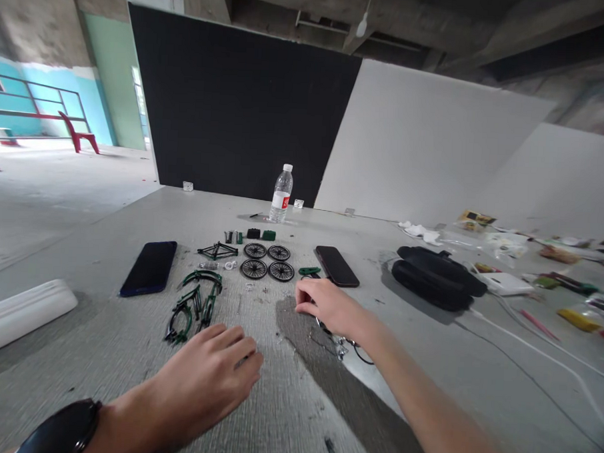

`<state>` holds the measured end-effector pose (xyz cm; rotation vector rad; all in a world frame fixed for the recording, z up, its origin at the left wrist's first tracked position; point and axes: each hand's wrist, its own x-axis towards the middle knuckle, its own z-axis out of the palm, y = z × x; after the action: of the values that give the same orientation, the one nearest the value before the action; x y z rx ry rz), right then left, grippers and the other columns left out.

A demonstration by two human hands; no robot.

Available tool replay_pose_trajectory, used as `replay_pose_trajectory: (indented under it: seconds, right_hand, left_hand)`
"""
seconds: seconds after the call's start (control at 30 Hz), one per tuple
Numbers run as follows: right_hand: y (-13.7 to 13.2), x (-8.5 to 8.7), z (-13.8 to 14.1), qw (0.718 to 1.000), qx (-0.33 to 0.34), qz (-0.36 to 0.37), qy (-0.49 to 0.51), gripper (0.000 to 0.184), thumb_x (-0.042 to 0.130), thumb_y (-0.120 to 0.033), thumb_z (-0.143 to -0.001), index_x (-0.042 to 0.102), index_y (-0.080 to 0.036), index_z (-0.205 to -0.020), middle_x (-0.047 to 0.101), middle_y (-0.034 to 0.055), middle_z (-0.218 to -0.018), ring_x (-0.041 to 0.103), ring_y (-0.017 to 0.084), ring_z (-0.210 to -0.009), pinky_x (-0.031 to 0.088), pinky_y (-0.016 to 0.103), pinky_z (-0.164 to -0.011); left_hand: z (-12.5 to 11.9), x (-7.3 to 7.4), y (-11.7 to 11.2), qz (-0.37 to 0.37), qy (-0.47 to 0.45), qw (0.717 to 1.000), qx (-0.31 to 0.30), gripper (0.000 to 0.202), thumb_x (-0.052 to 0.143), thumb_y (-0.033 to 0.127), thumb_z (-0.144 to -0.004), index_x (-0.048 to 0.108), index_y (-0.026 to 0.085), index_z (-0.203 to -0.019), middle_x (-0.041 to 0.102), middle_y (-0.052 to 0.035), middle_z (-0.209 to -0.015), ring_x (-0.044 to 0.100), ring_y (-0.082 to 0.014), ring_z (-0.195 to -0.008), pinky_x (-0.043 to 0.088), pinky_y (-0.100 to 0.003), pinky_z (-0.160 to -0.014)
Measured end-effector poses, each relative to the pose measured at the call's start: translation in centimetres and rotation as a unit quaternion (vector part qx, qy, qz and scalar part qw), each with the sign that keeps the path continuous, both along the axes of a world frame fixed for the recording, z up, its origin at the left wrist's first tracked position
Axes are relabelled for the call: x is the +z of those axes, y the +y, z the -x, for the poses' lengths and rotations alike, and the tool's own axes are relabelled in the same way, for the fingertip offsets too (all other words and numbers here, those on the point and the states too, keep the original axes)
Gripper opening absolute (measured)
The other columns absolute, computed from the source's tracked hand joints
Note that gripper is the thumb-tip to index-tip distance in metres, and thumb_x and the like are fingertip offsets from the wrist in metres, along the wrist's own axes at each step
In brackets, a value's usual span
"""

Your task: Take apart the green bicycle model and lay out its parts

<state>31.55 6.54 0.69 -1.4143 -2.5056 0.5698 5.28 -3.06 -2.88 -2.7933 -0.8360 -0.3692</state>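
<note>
My left hand [216, 363] rests palm down on the table, its fingers loosely stretched and holding nothing visible. Just beyond it lie green and black model bicycle frame parts [193, 305]. My right hand [328, 304] is over small parts, with fingers curled and tips pressed together; whatever may be between them is hidden. Black and silver small parts [344, 348] lie partly under its wrist, and a green piece [309, 271] is just past its knuckles. Several small spoked wheels [254, 269] sit mid-table, with a black bike frame [217, 251] to their left.
Two phones, the left [150, 268] and the right [337, 265], flank the parts. A water bottle [281, 195] stands before the black panel [242, 104]. At right are a black case [437, 278], a white cable [541, 350] and clutter; a white object [25, 314] lies at left.
</note>
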Motion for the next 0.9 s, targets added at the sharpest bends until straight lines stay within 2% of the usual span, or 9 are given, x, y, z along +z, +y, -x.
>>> replay_pose_trajectory:
  seconds: [0.2,0.33,0.6,0.77,0.9]
  right_hand:
    - [0.2,0.3,-1.3,0.999,-0.033,0.042,0.008,0.006,0.062,-0.028,-0.085,0.06,-0.023,-0.081,0.063,0.0045,-0.087,0.056,0.019,-0.078,0.039,0.032,-0.065]
    - [0.1,0.8,-1.9,0.996,-0.056,0.072,0.0,0.008,0.064,-0.031,-0.082,0.062,-0.023,-0.082,0.062,0.0056,-0.089,0.056,0.019,-0.076,0.039,0.033,-0.065]
    - [0.9,0.6,-3.7,0.995,-0.082,0.046,-0.038,0.003,0.066,-0.025,-0.077,0.064,-0.023,-0.078,0.064,0.0056,-0.086,0.058,0.017,-0.068,0.041,0.034,-0.062]
    - [-0.2,1.9,-1.6,0.998,-0.023,0.05,0.018,0.009,0.06,-0.027,-0.085,0.067,-0.025,-0.09,0.067,0.005,-0.086,0.06,0.018,-0.074,0.043,0.034,-0.066]
    - [-1.1,1.7,0.4,0.999,0.004,0.04,0.023,0.015,0.06,-0.026,-0.087,0.07,-0.028,-0.098,0.067,0.0048,-0.092,0.061,0.019,-0.084,0.045,0.033,-0.071]
  left_hand:
    - [0.0,0.2,0.0,0.004,0.0,1.0,0.001,0.009,0.051,0.016,-0.098,0.057,0.018,-0.093,0.059,-0.002,-0.091,0.055,-0.0209,-0.082,0.045,-0.036,-0.069]
    - [0.0,0.3,-0.1,0.005,0.0,1.0,0.0,0.008,0.051,0.017,-0.098,0.057,0.018,-0.093,0.06,-0.0019,-0.091,0.055,-0.021,-0.082,0.045,-0.036,-0.068]
    - [0.0,0.3,0.0,-0.011,-0.01,1.0,-0.004,0.009,0.05,0.018,-0.098,0.059,0.018,-0.097,0.061,-0.0026,-0.093,0.056,-0.0212,-0.083,0.045,-0.036,-0.068]
    - [0.0,0.2,0.0,-0.01,-0.002,1.0,-0.002,0.008,0.051,0.017,-0.098,0.058,0.018,-0.096,0.061,-0.0025,-0.092,0.055,-0.0208,-0.082,0.045,-0.035,-0.068]
    - [0.1,0.0,0.0,-0.003,0.005,1.0,-0.004,0.009,0.051,0.017,-0.098,0.058,0.019,-0.092,0.06,-0.0019,-0.092,0.055,-0.0211,-0.081,0.045,-0.036,-0.067]
